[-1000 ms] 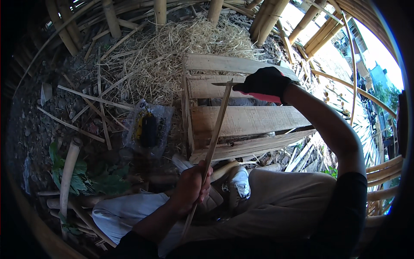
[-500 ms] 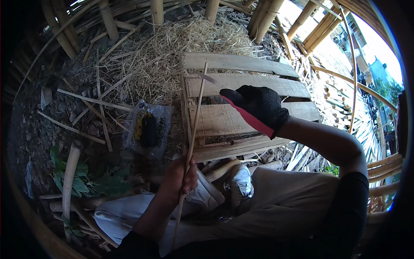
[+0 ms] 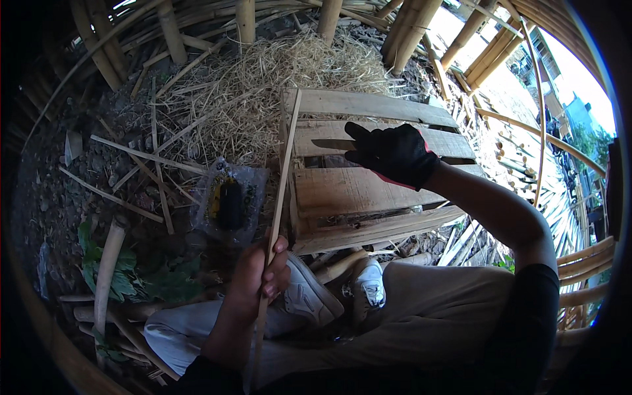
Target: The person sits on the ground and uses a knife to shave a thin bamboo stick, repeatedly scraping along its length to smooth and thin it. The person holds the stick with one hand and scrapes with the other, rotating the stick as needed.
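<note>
My bare left hand (image 3: 264,268) is closed round a long, thin bamboo strip (image 3: 285,171), which slants up past the left edge of a slatted wooden crate (image 3: 355,187). Over the crate's top, my right hand (image 3: 392,153) wears a black glove with red showing at its lower edge. It grips a knife; the handle is hidden in the glove. The knife's blade (image 3: 334,143) points left toward the strip, with a gap between the two.
Left of the crate, a clear plastic bag (image 3: 228,197) with a black and yellow thing inside lies on the ground. Straw (image 3: 263,85) and loose bamboo strips (image 3: 146,155) spread behind and leftward. A bamboo pole (image 3: 107,276) stands at lower left; bamboo posts (image 3: 413,33) line the back.
The strip's top has swung left, and my left hand has shifted slightly left. My right hand has turned, its knife now clear of the strip and lower over the crate.
</note>
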A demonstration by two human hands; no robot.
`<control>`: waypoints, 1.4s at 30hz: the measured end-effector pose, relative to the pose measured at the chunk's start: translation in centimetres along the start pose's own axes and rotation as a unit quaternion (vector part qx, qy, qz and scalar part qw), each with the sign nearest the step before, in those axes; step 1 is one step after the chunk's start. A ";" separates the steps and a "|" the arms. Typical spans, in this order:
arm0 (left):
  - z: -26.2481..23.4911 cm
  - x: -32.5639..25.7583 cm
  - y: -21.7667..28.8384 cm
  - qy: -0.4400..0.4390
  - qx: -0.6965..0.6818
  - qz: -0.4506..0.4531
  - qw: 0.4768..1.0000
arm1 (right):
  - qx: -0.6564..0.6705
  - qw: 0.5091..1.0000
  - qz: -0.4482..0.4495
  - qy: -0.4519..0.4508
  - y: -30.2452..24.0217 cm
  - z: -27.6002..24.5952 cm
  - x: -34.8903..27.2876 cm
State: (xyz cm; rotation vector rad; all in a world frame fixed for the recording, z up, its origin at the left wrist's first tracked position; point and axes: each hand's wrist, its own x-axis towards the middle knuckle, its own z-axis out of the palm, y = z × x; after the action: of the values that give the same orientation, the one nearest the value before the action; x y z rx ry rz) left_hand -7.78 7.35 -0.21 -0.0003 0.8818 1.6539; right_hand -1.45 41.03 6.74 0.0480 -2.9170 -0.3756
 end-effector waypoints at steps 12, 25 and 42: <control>-0.5 0.6 -0.5 -0.014 -0.029 -0.013 0.999 | -0.172 0.979 -0.088 -0.059 7.1 0.9 2.5; -0.7 1.4 -1.0 0.000 -0.029 -0.020 0.999 | -0.091 0.989 0.033 -0.108 6.2 2.9 5.7; -0.8 1.8 -1.6 -0.003 -0.013 -0.039 0.999 | 0.053 0.966 0.007 0.254 -0.3 0.3 5.3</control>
State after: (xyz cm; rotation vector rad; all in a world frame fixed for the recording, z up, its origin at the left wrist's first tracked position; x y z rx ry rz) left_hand -7.35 8.39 -2.44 -0.0479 0.8462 1.5917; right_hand -6.72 40.56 7.43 0.1198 -2.4227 -0.1712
